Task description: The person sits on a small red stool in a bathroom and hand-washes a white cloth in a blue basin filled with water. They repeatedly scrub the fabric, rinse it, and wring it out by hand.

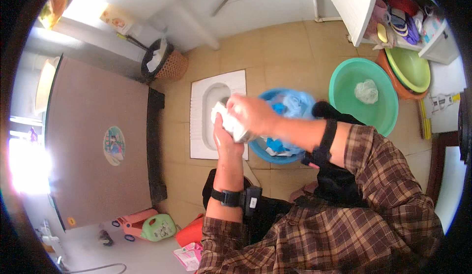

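My left hand [228,137] grips a bunched white cloth [233,124] from below and the near side. On its far right side my right hand [250,113] is closed over the same cloth, slightly blurred. Both hands are above the right edge of a white squat toilet [197,126] set in the tiled floor. Just to the right stands a blue basin [258,155] with light blue and white fabric and bright blue pieces in it, partly hidden by my right forearm.
A green basin [341,78] holding a translucent crumpled bag [366,91] stands at the right. Behind it, yellow-green [424,65] and orange basins lean by an open cabinet. A woven wastebasket [175,65] is at the upper left. A green jug [158,228] and a red container [191,233] sit lower left.
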The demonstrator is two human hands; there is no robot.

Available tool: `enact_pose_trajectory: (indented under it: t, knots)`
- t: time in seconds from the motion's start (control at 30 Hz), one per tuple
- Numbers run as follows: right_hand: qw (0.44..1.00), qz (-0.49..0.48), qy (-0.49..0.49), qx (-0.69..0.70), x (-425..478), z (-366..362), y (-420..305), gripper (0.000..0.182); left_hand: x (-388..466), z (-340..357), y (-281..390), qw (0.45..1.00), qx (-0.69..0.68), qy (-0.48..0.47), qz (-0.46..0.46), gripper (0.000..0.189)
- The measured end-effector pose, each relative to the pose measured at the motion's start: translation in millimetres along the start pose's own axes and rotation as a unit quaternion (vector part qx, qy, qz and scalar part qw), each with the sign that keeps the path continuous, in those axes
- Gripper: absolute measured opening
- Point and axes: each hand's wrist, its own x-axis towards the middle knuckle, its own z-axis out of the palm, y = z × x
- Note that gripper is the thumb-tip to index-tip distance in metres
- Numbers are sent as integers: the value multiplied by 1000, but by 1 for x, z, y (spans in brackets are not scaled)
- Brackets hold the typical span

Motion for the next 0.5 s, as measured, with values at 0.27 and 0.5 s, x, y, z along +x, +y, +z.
enact_pose_trajectory:
  t: [0.27, 0.5]
  knots:
    - [972, 90, 62, -207, 32, -12, 51, 32, 6, 7, -46, 997, 69, -9, -28, 36]
    - [989, -94, -74, -87, -22, 49, -11, 20, 15, -33, -16, 999, 14, 13, -43, 36]
